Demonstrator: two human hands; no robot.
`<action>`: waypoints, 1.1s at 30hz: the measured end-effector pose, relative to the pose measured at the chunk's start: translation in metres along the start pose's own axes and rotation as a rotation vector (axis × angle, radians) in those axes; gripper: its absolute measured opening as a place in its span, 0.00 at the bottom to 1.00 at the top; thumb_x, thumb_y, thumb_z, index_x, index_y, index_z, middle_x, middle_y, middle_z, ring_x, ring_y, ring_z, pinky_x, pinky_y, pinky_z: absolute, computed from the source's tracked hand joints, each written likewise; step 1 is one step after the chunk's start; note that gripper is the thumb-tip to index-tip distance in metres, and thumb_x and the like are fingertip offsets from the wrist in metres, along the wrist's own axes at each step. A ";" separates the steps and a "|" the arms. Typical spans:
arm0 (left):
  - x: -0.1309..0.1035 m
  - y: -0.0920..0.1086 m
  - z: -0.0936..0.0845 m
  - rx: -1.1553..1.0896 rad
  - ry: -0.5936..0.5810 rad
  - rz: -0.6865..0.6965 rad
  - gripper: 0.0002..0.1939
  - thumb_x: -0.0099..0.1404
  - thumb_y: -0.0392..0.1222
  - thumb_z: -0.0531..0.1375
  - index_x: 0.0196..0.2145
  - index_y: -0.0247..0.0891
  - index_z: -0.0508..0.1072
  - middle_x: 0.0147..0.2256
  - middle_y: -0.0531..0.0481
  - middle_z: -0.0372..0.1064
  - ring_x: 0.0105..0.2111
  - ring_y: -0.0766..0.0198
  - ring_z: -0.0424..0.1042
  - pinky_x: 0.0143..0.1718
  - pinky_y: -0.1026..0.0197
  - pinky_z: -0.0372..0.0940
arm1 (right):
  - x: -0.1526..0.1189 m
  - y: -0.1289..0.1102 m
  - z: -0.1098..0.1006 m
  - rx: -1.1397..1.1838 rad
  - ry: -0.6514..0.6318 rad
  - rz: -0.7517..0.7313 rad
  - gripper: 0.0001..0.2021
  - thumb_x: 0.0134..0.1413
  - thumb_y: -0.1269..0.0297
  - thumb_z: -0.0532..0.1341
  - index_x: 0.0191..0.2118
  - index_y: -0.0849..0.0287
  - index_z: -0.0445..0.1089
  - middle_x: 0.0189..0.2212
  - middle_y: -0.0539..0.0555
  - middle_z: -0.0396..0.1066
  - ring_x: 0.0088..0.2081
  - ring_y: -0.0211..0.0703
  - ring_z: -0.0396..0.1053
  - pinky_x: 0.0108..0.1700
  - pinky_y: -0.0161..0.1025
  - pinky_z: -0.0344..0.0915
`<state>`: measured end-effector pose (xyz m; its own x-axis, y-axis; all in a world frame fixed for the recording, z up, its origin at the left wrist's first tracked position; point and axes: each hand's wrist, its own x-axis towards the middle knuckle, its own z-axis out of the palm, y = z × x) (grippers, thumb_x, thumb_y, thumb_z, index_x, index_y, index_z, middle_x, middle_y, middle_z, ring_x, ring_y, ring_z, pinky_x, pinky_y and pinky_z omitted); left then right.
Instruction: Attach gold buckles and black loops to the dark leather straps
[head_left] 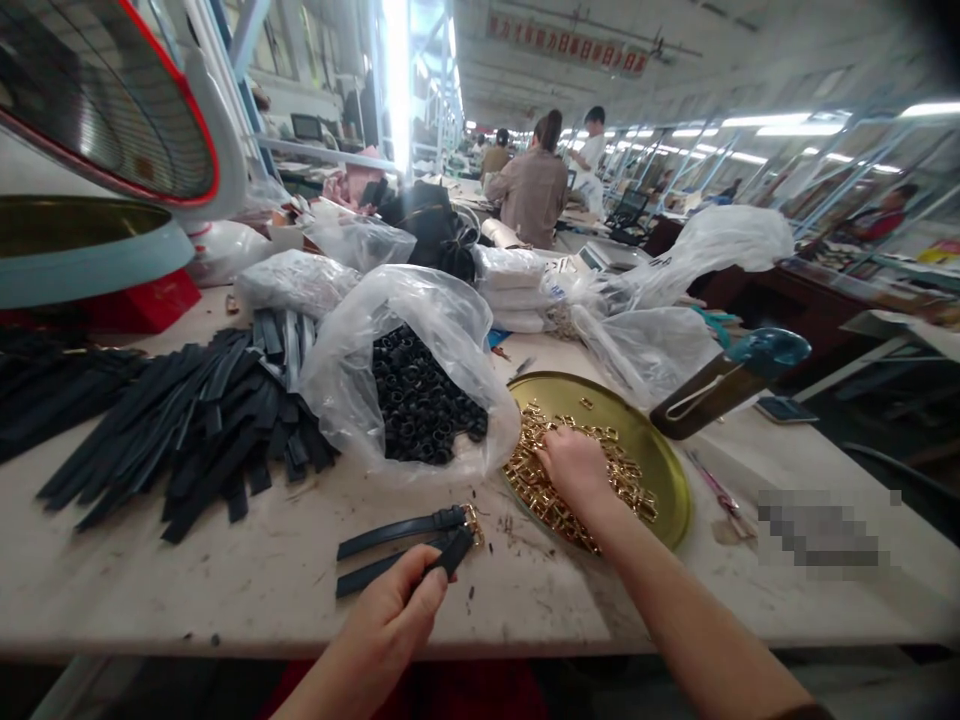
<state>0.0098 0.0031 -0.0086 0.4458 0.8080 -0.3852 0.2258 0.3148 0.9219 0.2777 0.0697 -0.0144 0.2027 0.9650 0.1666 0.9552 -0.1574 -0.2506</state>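
A dark leather strap (454, 552) is pinched between the thumb and fingers of my left hand (397, 605). Under and beside it, straps fitted with gold buckles (472, 524) lie on the table. My right hand (576, 465) reaches into a round gold tray (670, 470), its fingers curled together among many small gold buckles (634, 490); what its fingertips hold is hidden. Left of the tray, an open clear plastic bag (337, 400) contains small black loops (424, 400). A heap of dark straps (217, 420) spreads across the table's left side.
A brown bottle with a blue lid (731, 380) leans beyond the tray. Small scissors (721, 492) lie to its right, and a phone (785, 409) sits farther back. A red-rimmed fan (112, 100) stands at the left. Plastic bags (660, 350) line the back; people (532, 190) work beyond.
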 end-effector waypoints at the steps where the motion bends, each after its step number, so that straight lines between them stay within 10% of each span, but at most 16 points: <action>1: 0.001 0.001 0.002 0.006 -0.014 -0.039 0.16 0.58 0.55 0.51 0.28 0.39 0.63 0.13 0.63 0.47 0.12 0.73 0.46 0.12 0.69 0.42 | 0.008 0.005 0.002 0.013 -0.013 0.000 0.05 0.49 0.72 0.58 0.25 0.63 0.68 0.29 0.62 0.69 0.35 0.48 0.66 0.37 0.40 0.57; 7: 0.001 0.011 0.007 -0.023 -0.003 -0.085 0.14 0.58 0.53 0.49 0.27 0.39 0.58 0.15 0.62 0.54 0.11 0.75 0.47 0.12 0.69 0.42 | -0.013 0.001 -0.006 0.182 -0.051 -0.018 0.09 0.55 0.66 0.53 0.26 0.61 0.65 0.25 0.55 0.68 0.28 0.41 0.64 0.31 0.36 0.57; 14: -0.010 0.028 0.026 -0.218 0.052 0.017 0.14 0.58 0.52 0.53 0.31 0.37 0.59 0.17 0.63 0.50 0.14 0.76 0.46 0.15 0.71 0.43 | -0.097 -0.076 -0.020 1.480 -0.482 0.228 0.12 0.47 0.56 0.61 0.26 0.60 0.64 0.21 0.47 0.64 0.22 0.32 0.58 0.27 0.32 0.57; 26: -0.046 0.006 0.011 0.070 0.039 0.137 0.14 0.63 0.51 0.48 0.32 0.36 0.63 0.16 0.61 0.51 0.15 0.71 0.51 0.17 0.68 0.48 | -0.142 -0.103 -0.015 1.445 -0.289 0.123 0.13 0.43 0.59 0.66 0.36 0.57 0.68 0.22 0.45 0.64 0.26 0.35 0.63 0.31 0.35 0.59; 33: -0.065 0.001 0.005 0.461 0.067 0.288 0.15 0.65 0.46 0.46 0.30 0.38 0.68 0.26 0.51 0.66 0.28 0.64 0.63 0.30 0.65 0.57 | -0.155 -0.115 -0.012 1.835 -0.480 0.551 0.15 0.35 0.61 0.70 0.33 0.58 0.71 0.23 0.46 0.67 0.21 0.30 0.61 0.26 0.31 0.59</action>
<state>-0.0146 -0.0515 0.0174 0.4929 0.8640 -0.1027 0.4660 -0.1624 0.8698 0.1389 -0.0644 -0.0002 -0.0180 0.9127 -0.4083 -0.5770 -0.3430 -0.7412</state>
